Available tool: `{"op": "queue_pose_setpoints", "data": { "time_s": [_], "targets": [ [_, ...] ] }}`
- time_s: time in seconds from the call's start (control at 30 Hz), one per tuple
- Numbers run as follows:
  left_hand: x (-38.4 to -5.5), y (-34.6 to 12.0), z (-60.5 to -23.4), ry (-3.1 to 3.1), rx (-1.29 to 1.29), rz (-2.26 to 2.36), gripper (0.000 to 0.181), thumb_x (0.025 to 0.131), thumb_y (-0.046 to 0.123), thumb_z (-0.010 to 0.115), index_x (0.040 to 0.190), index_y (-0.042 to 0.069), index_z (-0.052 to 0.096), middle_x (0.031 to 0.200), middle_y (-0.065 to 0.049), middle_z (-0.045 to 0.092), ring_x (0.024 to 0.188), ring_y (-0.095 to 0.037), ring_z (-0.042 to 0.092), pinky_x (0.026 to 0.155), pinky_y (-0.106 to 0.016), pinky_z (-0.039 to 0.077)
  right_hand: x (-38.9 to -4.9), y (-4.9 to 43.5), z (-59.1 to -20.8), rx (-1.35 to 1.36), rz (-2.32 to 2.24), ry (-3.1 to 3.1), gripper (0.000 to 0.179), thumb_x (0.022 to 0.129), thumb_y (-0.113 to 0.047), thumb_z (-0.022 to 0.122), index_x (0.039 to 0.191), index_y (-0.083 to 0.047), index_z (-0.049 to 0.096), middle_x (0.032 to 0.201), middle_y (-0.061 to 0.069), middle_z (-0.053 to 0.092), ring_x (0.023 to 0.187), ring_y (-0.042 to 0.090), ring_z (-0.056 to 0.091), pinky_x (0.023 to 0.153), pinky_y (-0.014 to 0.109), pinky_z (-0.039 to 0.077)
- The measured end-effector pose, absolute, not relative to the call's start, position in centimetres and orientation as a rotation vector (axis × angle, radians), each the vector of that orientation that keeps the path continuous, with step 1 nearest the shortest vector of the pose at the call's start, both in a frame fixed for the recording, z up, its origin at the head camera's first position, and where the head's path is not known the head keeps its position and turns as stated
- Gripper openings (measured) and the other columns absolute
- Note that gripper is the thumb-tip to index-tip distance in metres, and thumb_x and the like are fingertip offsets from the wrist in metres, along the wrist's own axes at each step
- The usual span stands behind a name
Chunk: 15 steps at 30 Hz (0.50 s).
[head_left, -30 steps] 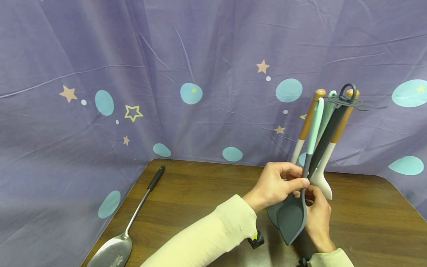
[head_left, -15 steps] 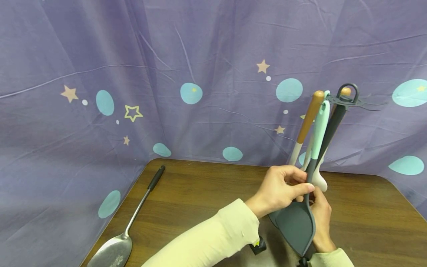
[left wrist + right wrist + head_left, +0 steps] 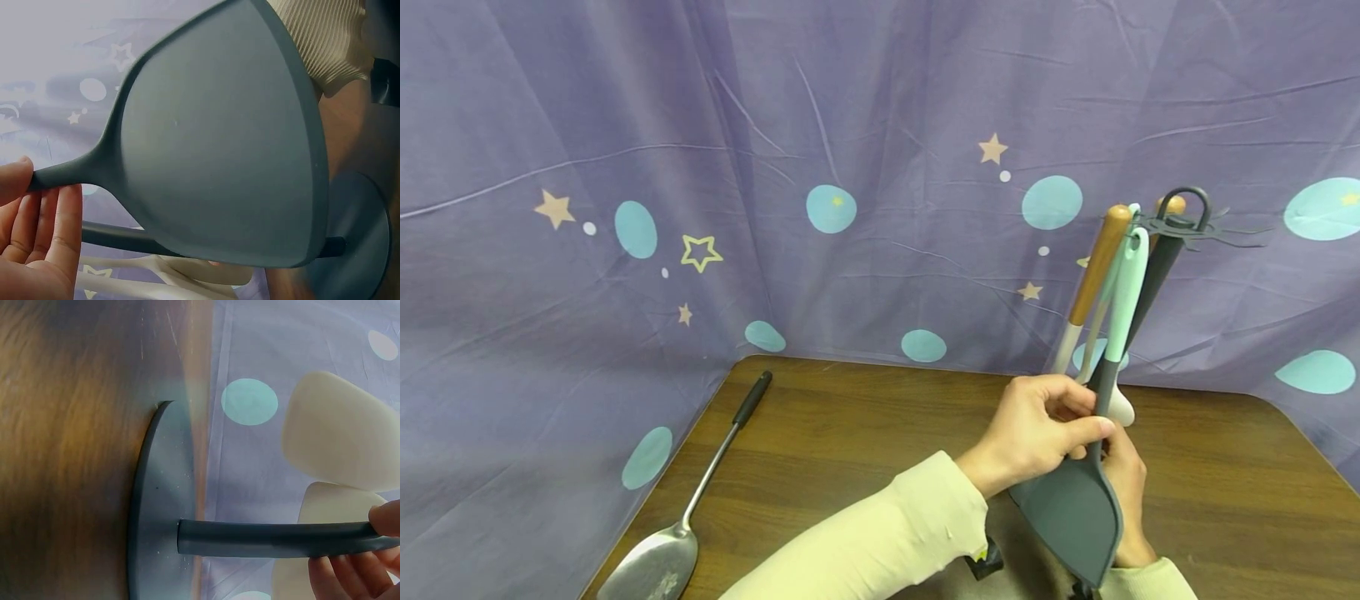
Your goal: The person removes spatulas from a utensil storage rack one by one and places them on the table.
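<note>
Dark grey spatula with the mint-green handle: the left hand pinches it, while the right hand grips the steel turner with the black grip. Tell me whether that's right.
One thing is wrong: the right hand grips the dark grey cylindrical pole rising from a round base, as the right wrist view shows, not the steel turner. The left hand does pinch the dark grey spatula.

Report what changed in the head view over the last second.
The grey turner shifted right and down, the left grip with it; one wooden handle swung left behind the stand. Nothing was visibly taken or released. The steel turner and right grip stayed roughly put.
</note>
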<state>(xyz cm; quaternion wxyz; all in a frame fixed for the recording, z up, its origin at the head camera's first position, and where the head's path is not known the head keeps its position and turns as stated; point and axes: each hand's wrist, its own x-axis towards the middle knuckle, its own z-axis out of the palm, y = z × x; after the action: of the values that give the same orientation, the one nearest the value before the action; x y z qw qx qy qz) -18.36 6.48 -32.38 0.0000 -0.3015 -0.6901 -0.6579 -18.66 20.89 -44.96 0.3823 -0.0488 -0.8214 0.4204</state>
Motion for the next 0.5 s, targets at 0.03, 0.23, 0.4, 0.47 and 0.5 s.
{"op": "queue_pose_setpoints", "data": {
  "time_s": [0.03, 0.23, 0.4, 0.47, 0.5],
  "targets": [
    [-18.37, 6.47, -32.38, -2.166, -0.945, -2.066, 0.014, 0.079, 0.000, 0.076, 0.091, -0.001, 0.069, 0.078, -0.008, 0.071, 0.050, -0.002, 0.058, 0.050, -0.024, 0.055, -18.60, 20.81, -44.90, -0.118, 1.085, -2.090, 0.019, 0.079, 0.000, 0.066, 0.097, -0.005, 0.065, 0.082, 0.010, 0.066, 0.067, 0.001, 0.052, 0.057, 0.015, 0.040],
    [-18.41, 6.45, -32.33, -2.159, -0.919, -2.085, 0.014, 0.079, -0.002, 0.075, 0.092, -0.003, 0.068, 0.077, -0.008, 0.070, 0.050, 0.000, 0.058, 0.051, -0.024, 0.055, -18.58, 20.59, -44.80, -0.128, 1.120, -2.081, 0.025, 0.077, 0.000, 0.068, 0.102, -0.003, 0.067, 0.090, 0.015, 0.068, 0.073, -0.008, 0.051, 0.062, 0.010, 0.041],
    [-18.37, 6.43, -32.25, -2.160, -0.907, -2.075, 0.013, 0.079, -0.002, 0.075, 0.091, -0.003, 0.069, 0.076, -0.007, 0.070, 0.051, 0.001, 0.057, 0.051, -0.025, 0.056, -18.42, 20.54, -44.55, -0.133, 1.108, -2.106, 0.027, 0.076, 0.003, 0.068, 0.102, -0.002, 0.066, 0.089, 0.015, 0.068, 0.071, -0.011, 0.049, 0.063, 0.007, 0.040],
    [-18.35, 6.42, -32.20, -2.154, -0.903, -2.078, 0.013, 0.079, -0.003, 0.074, 0.090, -0.003, 0.069, 0.076, -0.008, 0.070, 0.052, 0.001, 0.058, 0.052, -0.026, 0.056, -18.39, 20.56, -44.52, -0.130, 1.104, -2.119, 0.027, 0.075, 0.004, 0.068, 0.101, -0.002, 0.065, 0.087, 0.014, 0.068, 0.072, -0.010, 0.050, 0.063, 0.007, 0.040],
    [-18.33, 6.41, -32.18, -2.148, -0.900, -2.086, 0.013, 0.079, -0.003, 0.074, 0.090, -0.003, 0.069, 0.076, -0.008, 0.070, 0.053, 0.001, 0.058, 0.052, -0.026, 0.056, -18.37, 20.54, -44.49, -0.128, 1.103, -2.116, 0.027, 0.074, 0.004, 0.068, 0.101, -0.002, 0.065, 0.087, 0.014, 0.067, 0.072, -0.010, 0.049, 0.063, 0.007, 0.041]
  ]
}}
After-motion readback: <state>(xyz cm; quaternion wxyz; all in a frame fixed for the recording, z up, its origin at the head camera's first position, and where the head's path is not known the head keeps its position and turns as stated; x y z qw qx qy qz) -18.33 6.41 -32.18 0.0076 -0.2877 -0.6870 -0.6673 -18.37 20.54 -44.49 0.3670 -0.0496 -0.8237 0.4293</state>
